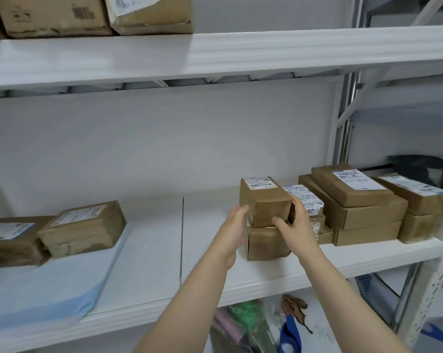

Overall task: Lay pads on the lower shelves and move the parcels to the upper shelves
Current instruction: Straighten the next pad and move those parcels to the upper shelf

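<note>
A small brown parcel [263, 200] with a white label sits on top of another brown parcel [266, 243] on the lower shelf [342, 261]. My left hand [232, 233] grips the top parcel's left side. My right hand [295, 225] grips its right front corner, thumb on the front face. A stack of pale blue pads [50, 284] lies on the left of the same shelf, with two brown parcels [83, 228] on it. The upper shelf [240, 54] carries two large cardboard boxes [93, 14] at its left.
More labelled parcels [355, 202] are stacked at the right of the lower shelf. A metal upright [345, 138] and a neighbouring rack stand on the right. Below the shelf lie bags and scraps [253, 324] on the floor.
</note>
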